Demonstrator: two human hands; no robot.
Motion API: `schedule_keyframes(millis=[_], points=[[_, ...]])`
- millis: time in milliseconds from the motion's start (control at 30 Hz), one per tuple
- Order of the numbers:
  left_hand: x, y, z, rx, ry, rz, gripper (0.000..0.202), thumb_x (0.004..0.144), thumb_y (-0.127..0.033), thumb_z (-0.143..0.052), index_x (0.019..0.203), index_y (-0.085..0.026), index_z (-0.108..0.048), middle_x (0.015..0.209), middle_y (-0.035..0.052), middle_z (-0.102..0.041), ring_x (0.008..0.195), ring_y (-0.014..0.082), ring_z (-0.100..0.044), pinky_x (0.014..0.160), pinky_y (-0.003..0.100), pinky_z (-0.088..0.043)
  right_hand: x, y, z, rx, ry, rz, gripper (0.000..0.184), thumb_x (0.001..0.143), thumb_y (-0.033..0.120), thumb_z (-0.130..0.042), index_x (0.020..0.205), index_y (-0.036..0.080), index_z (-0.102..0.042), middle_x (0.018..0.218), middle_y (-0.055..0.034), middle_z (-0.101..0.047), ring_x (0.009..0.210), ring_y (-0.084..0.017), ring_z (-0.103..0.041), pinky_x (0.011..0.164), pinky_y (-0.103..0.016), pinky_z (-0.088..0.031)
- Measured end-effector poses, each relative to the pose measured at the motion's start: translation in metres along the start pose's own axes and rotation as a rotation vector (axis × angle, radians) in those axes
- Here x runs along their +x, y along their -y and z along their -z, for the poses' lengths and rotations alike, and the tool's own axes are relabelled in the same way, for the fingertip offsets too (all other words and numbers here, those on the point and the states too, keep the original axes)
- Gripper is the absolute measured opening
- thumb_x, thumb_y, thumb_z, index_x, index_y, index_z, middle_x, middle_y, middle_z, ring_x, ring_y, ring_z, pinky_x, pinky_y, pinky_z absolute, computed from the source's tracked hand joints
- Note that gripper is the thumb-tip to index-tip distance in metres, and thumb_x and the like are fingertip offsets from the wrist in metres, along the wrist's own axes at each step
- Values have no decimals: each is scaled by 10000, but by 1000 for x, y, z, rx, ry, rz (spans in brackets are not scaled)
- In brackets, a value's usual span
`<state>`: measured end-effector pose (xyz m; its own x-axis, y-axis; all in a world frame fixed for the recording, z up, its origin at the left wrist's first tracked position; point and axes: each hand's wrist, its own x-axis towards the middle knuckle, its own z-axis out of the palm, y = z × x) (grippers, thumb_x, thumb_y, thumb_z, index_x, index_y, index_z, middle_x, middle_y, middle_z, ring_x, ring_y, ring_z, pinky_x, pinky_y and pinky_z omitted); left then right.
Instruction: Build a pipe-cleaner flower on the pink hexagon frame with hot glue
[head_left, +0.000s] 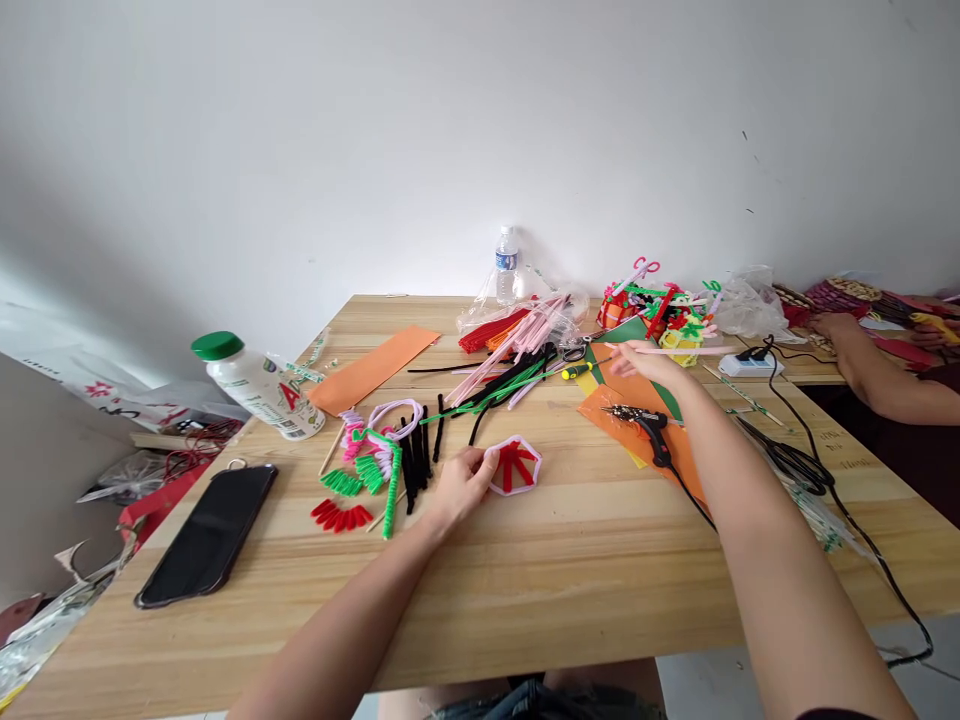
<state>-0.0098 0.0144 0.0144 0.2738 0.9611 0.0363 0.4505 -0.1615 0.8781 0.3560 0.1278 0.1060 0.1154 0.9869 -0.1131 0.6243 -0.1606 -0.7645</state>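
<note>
My left hand (463, 482) pinches the left edge of a small many-sided pipe cleaner shape (517, 468), with a lilac outline and red spokes, resting on the table. Farther off to the right, my right hand (639, 362) is closed around a pale pink pipe cleaner (705, 351), which sticks out to its right. Below that hand a black hot glue gun (651, 432) lies on orange sheets (600, 408). Cut black pipe cleaner pieces (415, 455) lie left of my left hand, beside green pieces (369, 474) and a fan of red ones (341, 516).
Bundled pipe cleaners (517, 345), a yellow-handled screwdriver (577, 371) and a water bottle (506, 265) are farther back. At left are a white bottle (259, 385) and a phone (210, 535). A power strip (750, 364) trails cable at right, near another person's arm (870, 370).
</note>
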Motion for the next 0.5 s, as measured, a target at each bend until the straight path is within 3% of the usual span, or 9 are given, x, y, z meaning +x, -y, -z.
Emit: schedule_keyframes(millis=[67,200,300,500], points=[[0,0,0,4,4,-2,515,855,-573,-377,651,-142,-572,570,18,-562,512,133,-535,479,218,-366,-11,-14,11,74,38,-68,340,978,378,-336,1035,129,-560,900,-145,-694,789,-178,-660,700,-273,-526],[0,-1,1,-3,0,0,510,853,-570,-380,678,-141,-592,570,22,-565,517,140,-543,472,220,-376,-14,-37,9,-66,38,-224,142,858,259,-588,918,130,-596,1001,-132,-676,840,-158,-638,661,-212,-495],[0,-1,1,-16,0,1,511,848,-576,-385,682,-143,-600,566,20,-567,518,145,-549,472,224,-382,-3,-43,-1,-113,51,-266,129,780,231,-672,828,121,-626,930,-119,-681,789,-158,-629,595,-198,-464],[-1,-1,1,-11,13,14,531,842,-599,-377,664,-145,-586,579,19,-566,510,141,-540,484,231,-380,15,-39,-8,-137,126,-297,264,713,364,-733,747,121,-634,708,-72,-659,596,-126,-589,504,-207,-425]])
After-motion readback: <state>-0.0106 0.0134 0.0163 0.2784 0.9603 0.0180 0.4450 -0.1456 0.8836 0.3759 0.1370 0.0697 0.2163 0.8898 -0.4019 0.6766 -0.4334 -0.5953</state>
